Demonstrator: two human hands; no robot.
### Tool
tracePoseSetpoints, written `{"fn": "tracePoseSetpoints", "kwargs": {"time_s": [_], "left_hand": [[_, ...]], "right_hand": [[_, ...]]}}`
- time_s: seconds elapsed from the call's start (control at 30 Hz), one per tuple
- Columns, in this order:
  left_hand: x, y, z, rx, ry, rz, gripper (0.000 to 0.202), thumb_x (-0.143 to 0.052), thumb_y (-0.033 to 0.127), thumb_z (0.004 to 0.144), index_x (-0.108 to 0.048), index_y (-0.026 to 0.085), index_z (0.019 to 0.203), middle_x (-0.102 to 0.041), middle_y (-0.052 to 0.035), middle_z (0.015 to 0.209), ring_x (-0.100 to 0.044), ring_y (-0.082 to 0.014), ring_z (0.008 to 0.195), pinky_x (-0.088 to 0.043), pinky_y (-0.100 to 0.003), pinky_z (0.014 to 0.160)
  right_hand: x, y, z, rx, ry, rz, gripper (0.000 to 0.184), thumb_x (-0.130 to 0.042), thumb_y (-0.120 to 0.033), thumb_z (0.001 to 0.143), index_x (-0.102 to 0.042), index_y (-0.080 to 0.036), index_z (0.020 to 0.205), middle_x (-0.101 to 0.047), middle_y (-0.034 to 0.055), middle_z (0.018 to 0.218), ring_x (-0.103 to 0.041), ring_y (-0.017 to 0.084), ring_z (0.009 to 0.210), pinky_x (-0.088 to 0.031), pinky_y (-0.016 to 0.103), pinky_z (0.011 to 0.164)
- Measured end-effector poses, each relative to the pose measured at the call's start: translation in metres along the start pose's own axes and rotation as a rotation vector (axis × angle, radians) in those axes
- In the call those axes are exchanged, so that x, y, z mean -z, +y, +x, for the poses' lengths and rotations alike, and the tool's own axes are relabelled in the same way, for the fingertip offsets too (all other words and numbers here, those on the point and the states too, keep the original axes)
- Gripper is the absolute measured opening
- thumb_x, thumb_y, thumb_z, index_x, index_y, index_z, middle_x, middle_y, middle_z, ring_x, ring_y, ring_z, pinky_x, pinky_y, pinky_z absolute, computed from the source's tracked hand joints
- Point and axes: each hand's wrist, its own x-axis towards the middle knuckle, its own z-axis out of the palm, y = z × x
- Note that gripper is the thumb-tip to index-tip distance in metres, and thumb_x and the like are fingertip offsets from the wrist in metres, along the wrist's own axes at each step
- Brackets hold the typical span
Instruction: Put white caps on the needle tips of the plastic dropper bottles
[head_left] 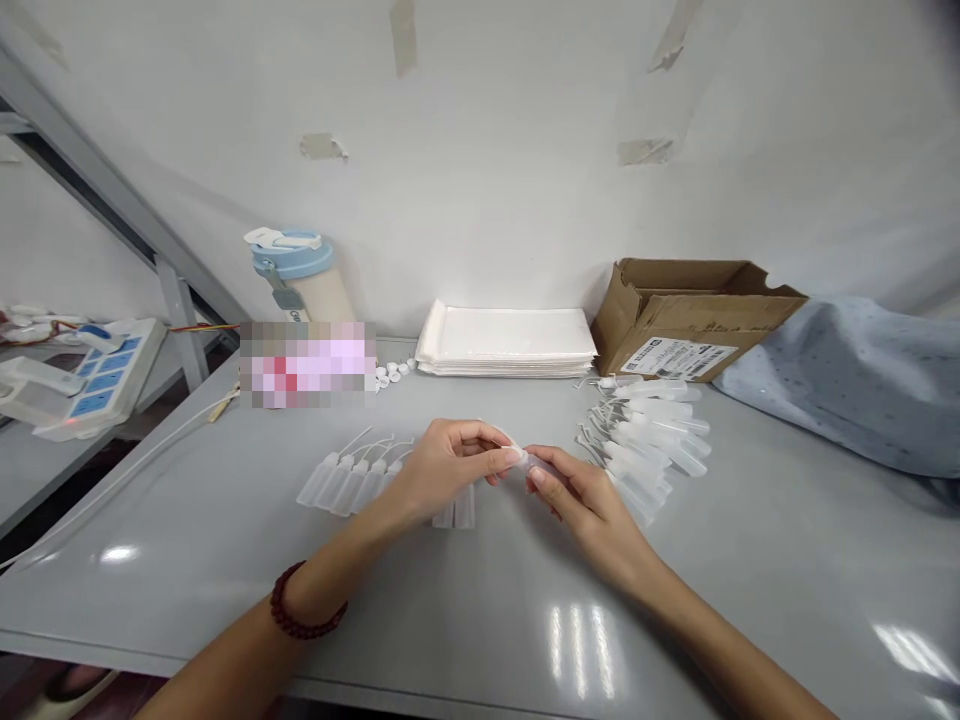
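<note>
My left hand (454,462) is closed, thumb and fingertips pinching the white nozzle cap (517,453) of a small squeeze bottle. The translucent body of that squeeze bottle (534,462) lies in the closed fingers of my right hand (589,495), mostly hidden by them. Both hands meet above the middle of the table. Beside and partly behind my left hand is a row of similar squeeze bottles (349,487) with thin curved spouts. To the right of my right hand lies a fanned pile of more such bottles (656,425), spouts pointing left.
Along the wall stand a cream tumbler with a blue lid (296,260), a stack of white padded envelopes (514,340) and an open cardboard box (690,320). Small white caps (390,374) lie near a blurred pink item (315,365). Grey-blue cloth (862,380) covers the right side.
</note>
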Motion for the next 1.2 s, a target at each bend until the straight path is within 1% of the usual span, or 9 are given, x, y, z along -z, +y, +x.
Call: {"fn": "tracePoseSetpoints", "kwargs": {"time_s": [0.17, 0.3, 0.47, 0.57, 0.73, 0.87, 0.97, 1.1, 1.2], "left_hand": [[-0.001, 0.002, -0.002, 0.028, -0.028, 0.065, 0.018, -0.065, 0.034, 0.075, -0.069, 0.017, 0.079, -0.066, -0.0017, 0.071, -0.061, -0.0154, 0.069, -0.05, -0.027, 0.068], [-0.002, 0.002, -0.004, 0.024, -0.015, 0.08, 0.017, -0.066, 0.035, 0.075, -0.07, 0.019, 0.08, -0.069, -0.0027, 0.079, -0.063, -0.0179, 0.078, -0.05, -0.027, 0.072], [-0.002, 0.004, -0.005, 0.015, -0.041, 0.068, 0.015, -0.067, 0.034, 0.076, -0.07, 0.02, 0.081, -0.069, -0.0006, 0.078, -0.064, -0.0162, 0.078, -0.05, -0.023, 0.07], [-0.002, 0.006, -0.006, 0.01, -0.051, 0.106, 0.015, -0.066, 0.034, 0.077, -0.07, 0.021, 0.082, -0.068, -0.001, 0.079, -0.063, -0.0164, 0.078, -0.05, -0.024, 0.071], [-0.001, 0.004, -0.006, -0.097, -0.079, 0.184, 0.011, -0.064, 0.026, 0.078, -0.072, 0.021, 0.085, -0.066, -0.003, 0.088, -0.061, -0.017, 0.084, -0.049, -0.026, 0.078], [-0.002, 0.004, -0.006, -0.15, -0.056, 0.229, 0.012, -0.063, 0.023, 0.079, -0.073, 0.022, 0.085, -0.065, -0.0031, 0.086, -0.059, -0.0149, 0.078, -0.047, -0.024, 0.069], [-0.003, 0.006, -0.007, -0.07, -0.035, 0.198, 0.015, -0.063, 0.031, 0.079, -0.072, 0.019, 0.082, -0.065, -0.0029, 0.083, -0.06, -0.0148, 0.076, -0.047, -0.023, 0.067], [-0.003, 0.011, -0.01, 0.084, -0.035, 0.274, 0.026, -0.058, 0.04, 0.082, -0.067, 0.016, 0.075, -0.062, 0.0, 0.061, -0.058, -0.0125, 0.06, -0.043, -0.02, 0.054], [-0.002, 0.013, -0.011, 0.084, -0.084, 0.305, 0.027, -0.056, 0.039, 0.083, -0.067, 0.016, 0.077, -0.062, 0.0003, 0.061, -0.058, -0.012, 0.059, -0.042, -0.02, 0.053]], "right_hand": [[0.001, -0.003, -0.002, -0.07, -0.033, 0.114, 0.03, -0.045, -0.043, 0.09, -0.063, -0.02, 0.093, -0.042, -0.0038, 0.063, -0.037, 0.011, 0.056, -0.03, 0.023, 0.051], [0.0, -0.003, -0.001, -0.099, -0.033, 0.159, 0.028, -0.048, -0.045, 0.087, -0.063, -0.021, 0.088, -0.037, -0.0048, 0.061, -0.031, 0.01, 0.054, -0.026, 0.023, 0.048], [0.002, -0.005, 0.001, -0.159, -0.055, 0.28, 0.023, -0.051, -0.04, 0.085, -0.062, -0.02, 0.079, -0.036, -0.005, 0.06, -0.031, 0.009, 0.052, -0.025, 0.022, 0.047], [0.002, -0.007, 0.003, -0.226, -0.057, 0.33, 0.022, -0.052, -0.036, 0.083, -0.059, -0.018, 0.073, -0.036, -0.0053, 0.059, -0.03, 0.008, 0.05, -0.023, 0.022, 0.045], [0.001, -0.008, 0.003, -0.299, -0.083, 0.467, 0.026, -0.055, -0.037, 0.08, -0.053, -0.016, 0.065, -0.034, -0.0066, 0.056, -0.025, 0.006, 0.047, -0.019, 0.021, 0.043], [0.002, -0.008, 0.004, -0.293, -0.118, 0.526, 0.03, -0.059, -0.041, 0.079, -0.051, -0.016, 0.063, -0.034, -0.0074, 0.054, -0.022, 0.005, 0.045, -0.016, 0.022, 0.042], [0.002, -0.008, 0.004, -0.269, -0.113, 0.501, 0.029, -0.059, -0.041, 0.079, -0.054, -0.016, 0.065, -0.034, -0.0071, 0.055, -0.022, 0.005, 0.045, -0.016, 0.022, 0.042], [0.001, -0.006, 0.002, -0.214, -0.095, 0.371, 0.028, -0.057, -0.041, 0.081, -0.061, -0.015, 0.07, -0.035, -0.0063, 0.055, -0.028, 0.006, 0.046, -0.02, 0.022, 0.043], [-0.001, -0.004, 0.001, -0.222, -0.106, 0.379, 0.029, -0.057, -0.04, 0.081, -0.059, -0.015, 0.067, -0.034, -0.0063, 0.053, -0.027, 0.006, 0.045, -0.019, 0.022, 0.043]]}}
